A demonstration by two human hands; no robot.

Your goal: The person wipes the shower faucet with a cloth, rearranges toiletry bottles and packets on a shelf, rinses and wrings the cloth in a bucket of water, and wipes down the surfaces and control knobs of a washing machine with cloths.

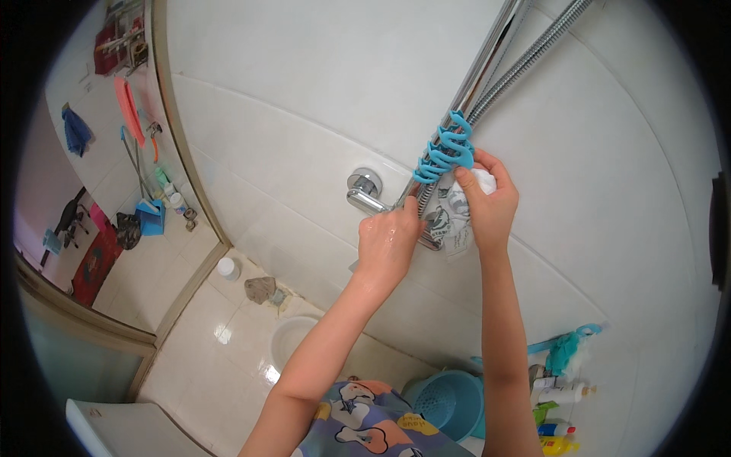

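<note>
My right hand [493,199] is closed, thumb in front, on a white crumpled thing [481,181], either cloth or a thin bag. White material with dark print [449,222] hangs below it between my hands. Its thumb tip meets the lower edge of a wavy light-blue plastic holder [445,148] wrapped around the chrome shower rail [481,65]. My left hand [390,238], wet on its back, is curled into a fist in front of the rail's lower end. What its fingers close on is hidden. A ribbed metal shower hose [533,59] runs beside the rail.
Left of the rail, a chrome wall fitting [364,183] sticks out. Below stand a white basin [291,339], a blue bucket [451,400] and a small white tub [228,268]. Several bottles [560,392] line the right wall. A glass door [76,343] is at left.
</note>
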